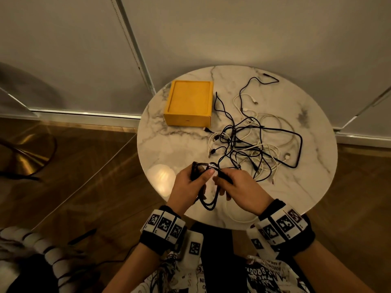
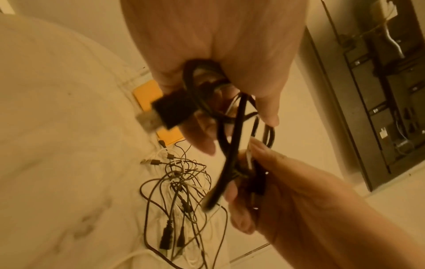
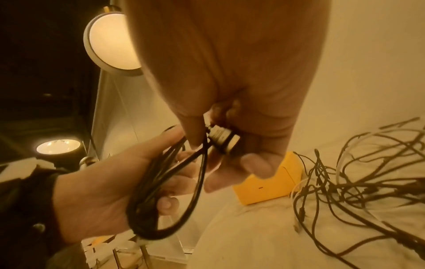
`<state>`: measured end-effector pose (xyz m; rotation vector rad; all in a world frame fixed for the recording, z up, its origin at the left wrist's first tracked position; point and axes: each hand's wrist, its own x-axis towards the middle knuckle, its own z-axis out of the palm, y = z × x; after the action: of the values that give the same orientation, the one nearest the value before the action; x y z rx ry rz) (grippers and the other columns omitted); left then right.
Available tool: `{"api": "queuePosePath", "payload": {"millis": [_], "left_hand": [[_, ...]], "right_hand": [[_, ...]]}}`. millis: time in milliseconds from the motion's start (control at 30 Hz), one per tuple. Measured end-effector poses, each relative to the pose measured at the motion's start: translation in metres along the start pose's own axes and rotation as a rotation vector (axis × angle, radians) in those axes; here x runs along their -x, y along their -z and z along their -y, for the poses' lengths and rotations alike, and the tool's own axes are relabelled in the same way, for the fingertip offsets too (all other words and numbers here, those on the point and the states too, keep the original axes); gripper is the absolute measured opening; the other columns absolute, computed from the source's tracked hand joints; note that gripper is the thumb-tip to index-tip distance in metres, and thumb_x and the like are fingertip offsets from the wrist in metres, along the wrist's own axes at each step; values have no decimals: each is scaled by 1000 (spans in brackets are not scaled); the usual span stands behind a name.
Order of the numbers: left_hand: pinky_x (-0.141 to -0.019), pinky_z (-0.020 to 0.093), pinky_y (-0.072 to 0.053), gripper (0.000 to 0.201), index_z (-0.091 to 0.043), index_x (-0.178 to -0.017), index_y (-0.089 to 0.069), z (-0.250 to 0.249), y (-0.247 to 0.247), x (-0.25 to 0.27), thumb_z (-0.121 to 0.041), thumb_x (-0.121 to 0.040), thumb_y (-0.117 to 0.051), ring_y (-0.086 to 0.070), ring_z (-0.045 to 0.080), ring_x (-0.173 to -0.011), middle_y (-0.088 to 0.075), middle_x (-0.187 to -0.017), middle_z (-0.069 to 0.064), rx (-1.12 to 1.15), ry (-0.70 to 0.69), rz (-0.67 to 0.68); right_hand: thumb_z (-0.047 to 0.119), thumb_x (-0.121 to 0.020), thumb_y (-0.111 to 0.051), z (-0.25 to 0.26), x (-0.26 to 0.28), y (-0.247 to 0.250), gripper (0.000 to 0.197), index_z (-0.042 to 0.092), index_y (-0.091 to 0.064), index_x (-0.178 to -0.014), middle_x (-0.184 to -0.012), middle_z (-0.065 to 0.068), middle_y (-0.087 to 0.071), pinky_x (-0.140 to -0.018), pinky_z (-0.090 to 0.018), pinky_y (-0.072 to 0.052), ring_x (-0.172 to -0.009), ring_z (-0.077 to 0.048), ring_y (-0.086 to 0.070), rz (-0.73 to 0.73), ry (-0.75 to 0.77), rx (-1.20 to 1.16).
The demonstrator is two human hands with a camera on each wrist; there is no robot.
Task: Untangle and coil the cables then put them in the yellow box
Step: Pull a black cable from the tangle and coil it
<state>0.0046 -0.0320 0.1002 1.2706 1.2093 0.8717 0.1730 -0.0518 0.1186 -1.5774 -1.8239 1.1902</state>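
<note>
Above the near edge of the round marble table [image 1: 169, 144], my left hand [image 1: 187, 183] grips a coiled black cable [image 1: 208, 200]. A USB plug [image 2: 158, 113] sticks out of the coil [image 2: 232, 145]. My right hand [image 1: 238, 185] is close beside it, its fingers curled round the cable's end piece [image 3: 220, 139]. The loops [image 3: 158, 182] hang below both hands. A tangle of black and white cables [image 1: 251, 142] lies on the table's middle and right. The yellow box [image 1: 188, 102] stands open at the back left.
A white cable loop [image 1: 239, 218] hangs over the table's near edge. A brass stand [image 1: 25, 159] and a glass panel sit on the wooden floor to the left. The wall runs behind the table. Bare marble lies left of the tangle.
</note>
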Motion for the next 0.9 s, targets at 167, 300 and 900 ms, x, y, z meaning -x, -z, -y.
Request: {"api": "queuePosePath", "payload": {"millis": [167,300,900], "left_hand": [[-45,26,-41,35,-12,-84,-55,-6,-4,2,-46,-89,-50,-48,18,-51,-47,-63,6,175,98,33],[-73,27,-52,52,-21,-117,-54,-4,-16,2,-62,-90,-38,-63,9,-81,-66,-99,0,137,65,28],[-78,13,-48,41,-28,-134,-46,-6,-32,0,-45,-100,-30,-58,-2,-99,-59,-117,-4,350,229,112]], "right_hand": [[22,-100,-47,-5,1,-9,28,3,-59,-83,-70,-15,-69,-52,-22,-44,-55,-24,-64,41,-88,-232],[16,-101,-45,0,2,-18,19,3,-56,-92,-65,-20,-67,-45,-30,-47,-53,-32,-68,-38,-193,-419],[46,-62,-60,0,0,-27,65,17,-51,-119,-93,-2,-70,-77,-41,-55,-80,-17,-69,69,-88,-310]]}}
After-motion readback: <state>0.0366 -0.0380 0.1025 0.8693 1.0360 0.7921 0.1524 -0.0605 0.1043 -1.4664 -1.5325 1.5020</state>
